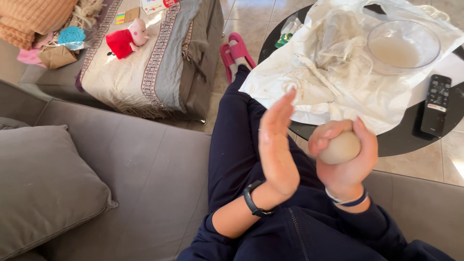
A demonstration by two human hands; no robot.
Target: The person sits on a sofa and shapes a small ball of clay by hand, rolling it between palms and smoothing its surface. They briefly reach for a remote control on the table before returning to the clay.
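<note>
Dark navy sleeves are filling the bottom of the view, and just above them the right hand is cupping a smooth beige ball of dough. Fingers and thumb are curling round it from behind and above, so the ball is sitting snug in the palm, with only its front face showing. Beside it, the left hand is standing flat and wide open, fingers straight and pressed together, edge-on, holding nothing and not touching the ball. A black band is circling the left wrist, a pale one the right.

Moving outward, the ball is hovering over the person's lap, just in front of the rim of a round black table. On that table a crumpled white plastic sheet is lying smeared, a clear bowl is sitting on it, and a black remote is resting to the right. Pink slippers are showing on the tiled floor; a grey cushion is lying on the sofa at left.
</note>
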